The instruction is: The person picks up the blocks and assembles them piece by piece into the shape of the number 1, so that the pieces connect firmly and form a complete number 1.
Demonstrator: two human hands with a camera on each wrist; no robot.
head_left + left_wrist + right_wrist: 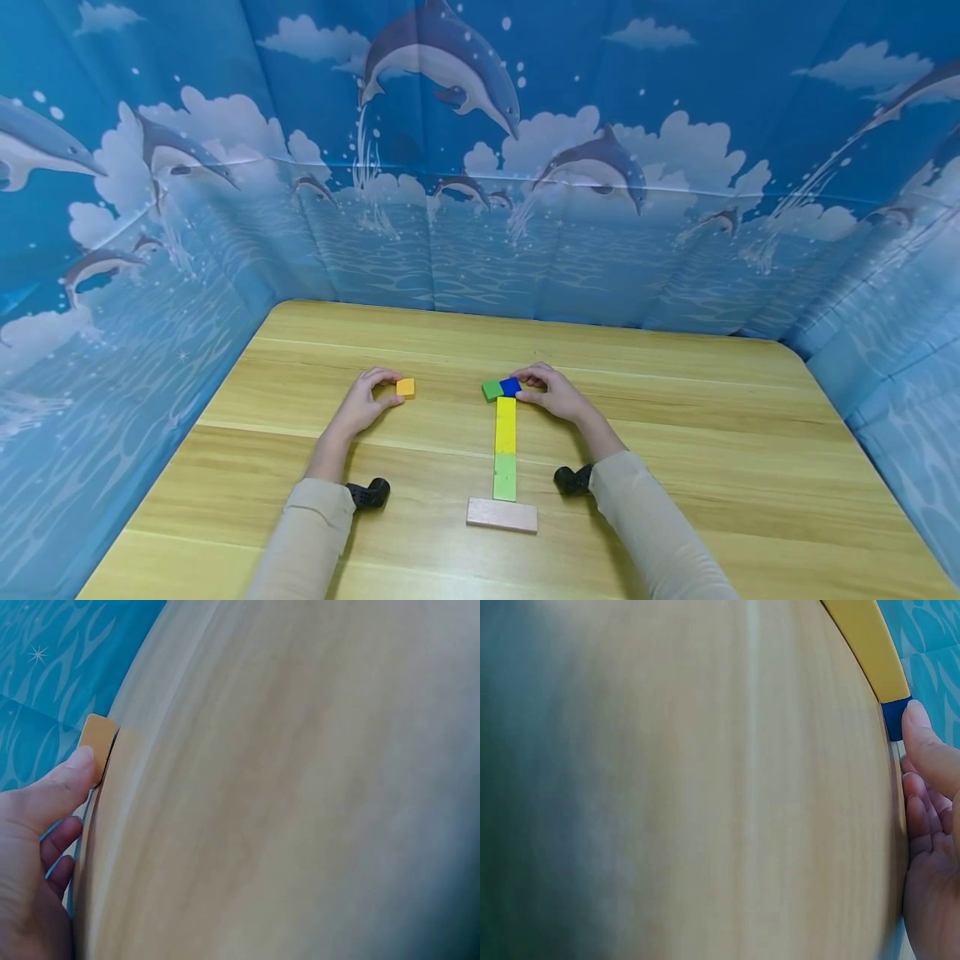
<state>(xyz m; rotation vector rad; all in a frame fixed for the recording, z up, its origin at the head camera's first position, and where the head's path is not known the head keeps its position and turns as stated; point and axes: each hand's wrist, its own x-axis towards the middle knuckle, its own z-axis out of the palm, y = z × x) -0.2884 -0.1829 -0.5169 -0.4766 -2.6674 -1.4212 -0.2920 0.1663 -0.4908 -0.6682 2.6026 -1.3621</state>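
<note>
In the head view my left hand (365,403) pinches a small orange block (406,388) on the left of the table; the left wrist view shows the thumb against that orange block (98,742). My right hand (553,392) pinches a blue block (510,387), which touches a green block (491,391) on its left. Just below them a long yellow block (506,425) runs toward me, followed by a light green block (505,477). Across the near end lies a pale wooden block (502,515). The right wrist view has the thumb on the blue block (896,720).
The blocks are on a wood-grain table (675,417) with rounded far corners. A blue curtain with dolphins (450,242) stands behind the table and along its sides. Black devices (369,493) are strapped near both wrists, low over the table.
</note>
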